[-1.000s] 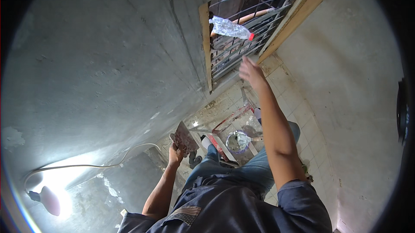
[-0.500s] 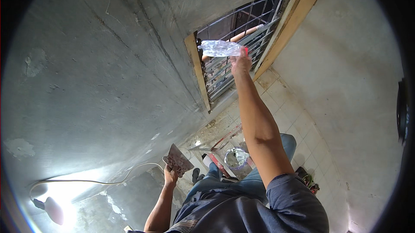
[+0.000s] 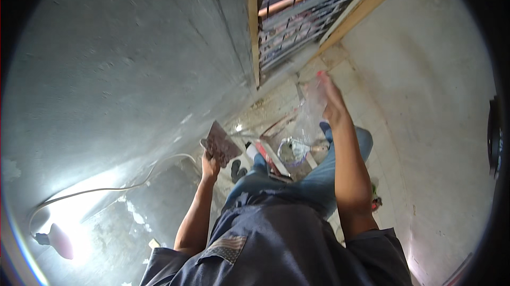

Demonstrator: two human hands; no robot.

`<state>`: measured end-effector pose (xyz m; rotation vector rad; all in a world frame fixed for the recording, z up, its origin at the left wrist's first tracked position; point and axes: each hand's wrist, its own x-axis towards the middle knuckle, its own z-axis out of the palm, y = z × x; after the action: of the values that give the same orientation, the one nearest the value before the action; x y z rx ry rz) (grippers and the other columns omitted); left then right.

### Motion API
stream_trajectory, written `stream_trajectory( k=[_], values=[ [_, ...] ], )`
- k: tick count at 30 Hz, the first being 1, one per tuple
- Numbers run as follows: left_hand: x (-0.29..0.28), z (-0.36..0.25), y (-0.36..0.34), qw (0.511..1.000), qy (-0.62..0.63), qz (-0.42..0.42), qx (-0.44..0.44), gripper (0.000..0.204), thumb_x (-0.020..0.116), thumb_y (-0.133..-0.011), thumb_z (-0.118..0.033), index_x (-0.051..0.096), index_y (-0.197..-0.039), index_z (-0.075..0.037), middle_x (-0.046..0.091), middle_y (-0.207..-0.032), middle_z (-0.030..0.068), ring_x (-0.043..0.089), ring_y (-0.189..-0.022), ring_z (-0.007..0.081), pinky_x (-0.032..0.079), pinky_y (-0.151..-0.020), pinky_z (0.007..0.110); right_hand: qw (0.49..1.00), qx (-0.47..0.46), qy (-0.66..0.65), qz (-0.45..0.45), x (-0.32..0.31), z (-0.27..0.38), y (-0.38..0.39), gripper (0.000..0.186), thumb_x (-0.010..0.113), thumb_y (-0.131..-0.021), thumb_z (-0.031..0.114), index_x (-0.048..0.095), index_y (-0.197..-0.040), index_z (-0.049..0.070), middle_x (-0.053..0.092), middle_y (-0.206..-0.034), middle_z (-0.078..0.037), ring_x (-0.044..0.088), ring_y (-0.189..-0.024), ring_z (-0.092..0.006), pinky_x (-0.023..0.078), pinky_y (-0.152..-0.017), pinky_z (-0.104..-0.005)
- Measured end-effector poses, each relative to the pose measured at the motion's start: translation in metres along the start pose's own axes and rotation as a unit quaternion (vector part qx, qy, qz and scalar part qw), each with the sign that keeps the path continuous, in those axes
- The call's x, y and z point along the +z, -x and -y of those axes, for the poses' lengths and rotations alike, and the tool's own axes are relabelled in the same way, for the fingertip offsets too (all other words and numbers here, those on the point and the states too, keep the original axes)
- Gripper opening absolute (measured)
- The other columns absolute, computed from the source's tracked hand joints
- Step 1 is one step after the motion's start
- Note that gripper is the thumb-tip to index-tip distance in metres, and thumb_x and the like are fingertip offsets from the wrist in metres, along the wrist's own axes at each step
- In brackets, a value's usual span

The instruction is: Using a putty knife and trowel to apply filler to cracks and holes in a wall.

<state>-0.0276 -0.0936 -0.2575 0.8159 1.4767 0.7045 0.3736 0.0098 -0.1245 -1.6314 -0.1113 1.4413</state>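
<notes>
My left hand point(image 3: 211, 163) is closed round the handle of a plastering trowel point(image 3: 225, 144) with a flat blade smeared with plaster. My right hand point(image 3: 333, 103), partly smeared by motion, grips a clear plastic bottle point(image 3: 313, 106) near its red cap point(image 3: 321, 74). The bottle's body hangs down below the cap as a see-through blur. Under it, between my legs, stands a bucket point(image 3: 280, 154) with a tool lying across it. The tool's wooden handle point(image 3: 319, 149) points to the right.
A barred window point(image 3: 297, 18) with wooden frame pieces is at the top. A grey plastered wall point(image 3: 122, 63) fills the left side. A bright lamp point(image 3: 61, 241) hangs at lower left on a cable point(image 3: 114, 186). Dark slippers point(image 3: 237, 171) lie by a red-edged platform point(image 3: 271, 158).
My right hand has come down and back from the window with the bottle, which has swung from lying level to hanging down. The view has tilted downward. The trowel stays in my left hand.
</notes>
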Motion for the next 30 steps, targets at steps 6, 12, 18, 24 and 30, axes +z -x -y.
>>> stream_trajectory(
  k=[6,12,18,24,30],
  values=[
    [0.016,-0.006,-0.008,1.000,0.021,0.000,0.013,0.023,0.055,-0.090,-0.014,0.056,-0.107,0.001,0.062,-0.091,0.0053,0.058,-0.078,0.0130,0.048,-0.068,0.028,0.932,0.207,0.269,0.127,-0.053,-0.154,0.026,0.078,0.066,-0.080,0.058,0.051,-0.133,0.003,0.052,-0.133,-0.021,0.050,-0.123,-0.0265,0.045,-0.095,-0.0464],
    [0.011,0.005,-0.010,1.000,0.012,0.001,-0.022,0.021,0.055,-0.090,-0.015,0.056,-0.103,0.001,0.062,-0.089,0.0054,0.057,-0.075,0.0136,0.048,-0.068,0.029,0.808,0.144,0.551,0.153,-0.080,-0.214,0.014,0.075,0.075,-0.071,0.058,0.062,-0.120,0.003,0.063,-0.117,-0.017,0.060,-0.109,-0.0261,0.048,-0.090,-0.0335],
    [0.012,0.012,-0.009,0.999,0.029,-0.025,-0.004,0.021,0.057,-0.089,-0.015,0.057,-0.100,0.002,0.064,-0.089,0.0064,0.059,-0.078,0.0147,0.047,-0.071,0.030,0.801,0.092,0.587,0.071,-0.089,-0.241,0.007,0.090,0.075,-0.062,0.067,0.061,-0.119,-0.002,0.059,-0.122,-0.025,0.058,-0.114,-0.0324,0.046,-0.095,-0.0368],
    [0.009,0.022,-0.006,0.999,0.037,-0.021,-0.022,0.024,0.056,-0.089,-0.013,0.055,-0.107,0.003,0.065,-0.095,0.0083,0.061,-0.083,0.0161,0.049,-0.077,0.030,0.761,0.126,0.636,0.020,-0.075,-0.231,0.010,0.095,0.074,-0.061,0.068,0.058,-0.119,-0.006,0.059,-0.121,-0.027,0.058,-0.114,-0.0351,0.047,-0.095,-0.0375],
    [0.008,0.031,-0.007,0.998,0.047,-0.025,-0.030,0.024,0.056,-0.090,-0.010,0.054,-0.110,0.004,0.065,-0.098,0.0096,0.062,-0.086,0.0168,0.049,-0.079,0.031,0.786,0.110,0.609,0.006,-0.077,-0.229,0.014,0.093,0.073,-0.061,0.069,0.060,-0.117,-0.004,0.060,-0.118,-0.027,0.059,-0.112,-0.0353,0.048,-0.093,-0.0387]
  ],
)
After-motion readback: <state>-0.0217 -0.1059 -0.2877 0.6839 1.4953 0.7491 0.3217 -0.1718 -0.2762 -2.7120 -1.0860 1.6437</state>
